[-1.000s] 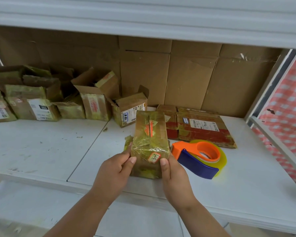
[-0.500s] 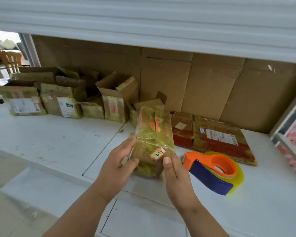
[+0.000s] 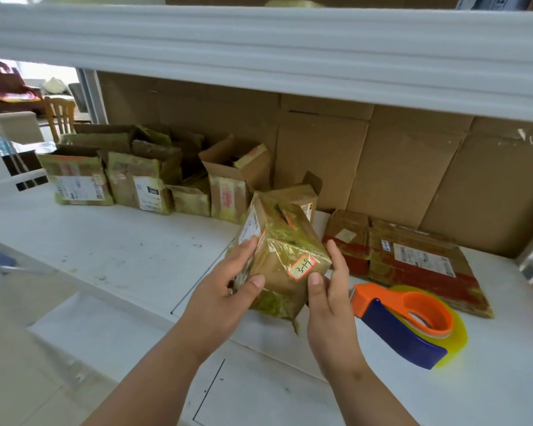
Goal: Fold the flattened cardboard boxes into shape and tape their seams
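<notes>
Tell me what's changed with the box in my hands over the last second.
The box went from flat to opened out into a block shape, turned so a corner edge faces you. Both the left hand and right hand still hold it, the left fingers now spread on its side. The tape dispenser and flat boxes stayed put.

- A handwritten sticker (image 3: 302,268) reading "3-49" sits on the held cardboard box (image 3: 282,256), at its four o'clock corner.
- Printed shipping labels on other boxes are too small to read.
</notes>
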